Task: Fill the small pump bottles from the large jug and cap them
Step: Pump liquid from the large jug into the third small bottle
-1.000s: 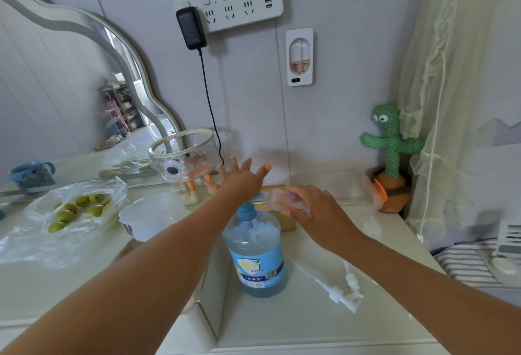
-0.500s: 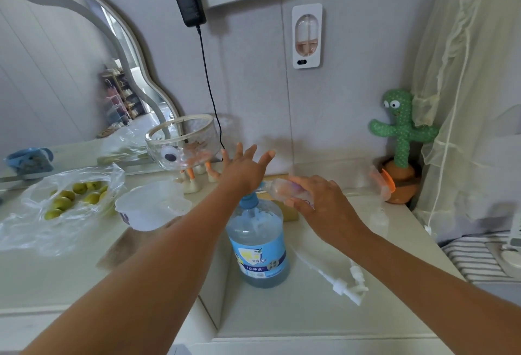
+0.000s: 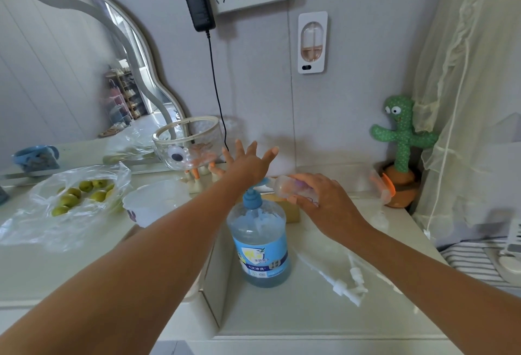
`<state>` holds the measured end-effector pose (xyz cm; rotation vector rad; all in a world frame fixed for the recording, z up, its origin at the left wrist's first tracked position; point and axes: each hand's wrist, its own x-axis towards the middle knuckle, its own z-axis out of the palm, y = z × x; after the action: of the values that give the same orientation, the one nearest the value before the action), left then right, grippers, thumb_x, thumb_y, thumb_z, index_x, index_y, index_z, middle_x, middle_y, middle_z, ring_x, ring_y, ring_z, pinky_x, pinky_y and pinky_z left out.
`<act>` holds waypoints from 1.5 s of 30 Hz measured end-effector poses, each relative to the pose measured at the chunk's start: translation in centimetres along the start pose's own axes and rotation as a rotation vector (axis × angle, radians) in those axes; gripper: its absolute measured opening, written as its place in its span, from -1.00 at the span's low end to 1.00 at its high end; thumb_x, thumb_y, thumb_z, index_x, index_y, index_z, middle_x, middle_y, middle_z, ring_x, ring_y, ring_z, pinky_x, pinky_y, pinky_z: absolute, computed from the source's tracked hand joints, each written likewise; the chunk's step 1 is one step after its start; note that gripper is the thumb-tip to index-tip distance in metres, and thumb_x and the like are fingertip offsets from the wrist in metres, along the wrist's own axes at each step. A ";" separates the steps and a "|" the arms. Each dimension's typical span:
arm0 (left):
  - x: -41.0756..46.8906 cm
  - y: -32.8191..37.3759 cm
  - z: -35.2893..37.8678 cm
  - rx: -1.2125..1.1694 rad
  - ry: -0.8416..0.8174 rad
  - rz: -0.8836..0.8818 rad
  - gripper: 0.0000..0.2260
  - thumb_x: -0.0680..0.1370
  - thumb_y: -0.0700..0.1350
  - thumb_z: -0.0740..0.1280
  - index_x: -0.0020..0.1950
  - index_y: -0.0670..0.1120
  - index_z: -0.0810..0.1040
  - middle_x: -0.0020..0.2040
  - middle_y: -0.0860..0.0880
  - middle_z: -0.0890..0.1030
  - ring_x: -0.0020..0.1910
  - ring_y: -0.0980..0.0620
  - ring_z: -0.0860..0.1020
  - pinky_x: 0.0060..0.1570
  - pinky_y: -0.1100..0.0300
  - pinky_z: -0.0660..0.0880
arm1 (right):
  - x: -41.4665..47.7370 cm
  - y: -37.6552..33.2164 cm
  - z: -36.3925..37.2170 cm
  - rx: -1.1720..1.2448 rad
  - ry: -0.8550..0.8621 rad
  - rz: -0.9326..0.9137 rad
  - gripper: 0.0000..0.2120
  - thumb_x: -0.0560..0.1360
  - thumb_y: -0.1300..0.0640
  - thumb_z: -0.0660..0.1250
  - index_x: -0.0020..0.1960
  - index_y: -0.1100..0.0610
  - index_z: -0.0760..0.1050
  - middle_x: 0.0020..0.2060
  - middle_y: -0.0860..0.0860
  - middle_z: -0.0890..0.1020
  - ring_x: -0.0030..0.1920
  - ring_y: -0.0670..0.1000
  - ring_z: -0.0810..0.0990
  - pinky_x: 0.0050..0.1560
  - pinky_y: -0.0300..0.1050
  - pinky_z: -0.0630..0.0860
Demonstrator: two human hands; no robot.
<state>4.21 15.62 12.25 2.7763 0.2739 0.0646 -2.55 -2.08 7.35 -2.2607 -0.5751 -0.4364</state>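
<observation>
The two hands are staying almost where they were a moment ago, so the pumping is still going on and this bottle is not finished. The left hand [image 3: 248,162] is pressing its palm down on the blue plastic pump top [image 3: 252,199] of the big round see-through plastic jug [image 3: 259,244]. Its fingers are sticking out straight and spread wide, not wrapping round anything. The right hand [image 3: 327,202] is gripping the small clear plastic bottle [image 3: 284,185] with its fingers curled round it. It is holding the bottle tipped on its side, with the mouth right at the blue spout. The jug is standing upright on the smooth white table [image 3: 310,318]. It is showing pale blue liquid inside and a shiny blue label on its front. The small bottle is looking pinkish and a bit foggy, and I cannot tell how much is in it. The white plastic pump caps with long thin tubes [image 3: 346,287] are lying flat on the table to the right of the jug, well apart from the small bottle, so the capping is not yet done. I am guessing more pushes are needed, and that the tipped bottle could dribble if its mouth slips off the spout.
</observation>
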 end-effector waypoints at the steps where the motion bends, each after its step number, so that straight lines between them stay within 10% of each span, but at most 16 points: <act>1: 0.0 0.0 0.1 0.001 0.005 0.001 -0.29 0.50 0.44 -0.11 0.57 0.13 -0.08 0.58 -0.01 -0.23 0.51 -0.22 -0.31 0.38 -0.37 -0.24 | 0.0 0.0 0.0 -0.011 0.001 -0.008 -0.64 0.54 -0.05 0.29 0.32 -0.02 0.44 0.08 -0.11 0.54 0.08 -0.05 0.48 0.16 -0.18 0.32; 33: -0.1 -0.8 1.0 -0.060 -0.065 0.051 -0.39 0.56 0.36 -0.08 0.55 0.12 0.11 0.58 -0.02 0.06 0.55 -0.14 0.00 0.48 -0.21 -0.06 | -0.7 -0.1 0.7 0.104 0.012 -0.029 -0.64 0.52 -0.02 0.33 0.28 0.03 0.49 -0.08 -0.27 0.47 -0.08 -0.36 0.43 0.18 -0.14 0.37; 45: -1.0 0.3 -0.4 -0.165 -0.057 -0.005 -0.23 0.52 0.40 -0.03 0.58 -0.06 0.02 0.57 -0.18 -0.01 0.54 -0.23 -0.09 0.48 -0.21 -0.16 | -0.4 -0.7 0.0 0.098 0.006 -0.023 -0.64 0.52 -0.02 0.33 0.28 0.02 0.48 -0.06 -0.22 0.48 -0.01 -0.17 0.45 0.18 -0.14 0.37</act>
<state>3.27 15.32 12.71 2.6083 0.2498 0.0067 -3.27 -1.80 7.54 -2.1611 -0.6072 -0.4171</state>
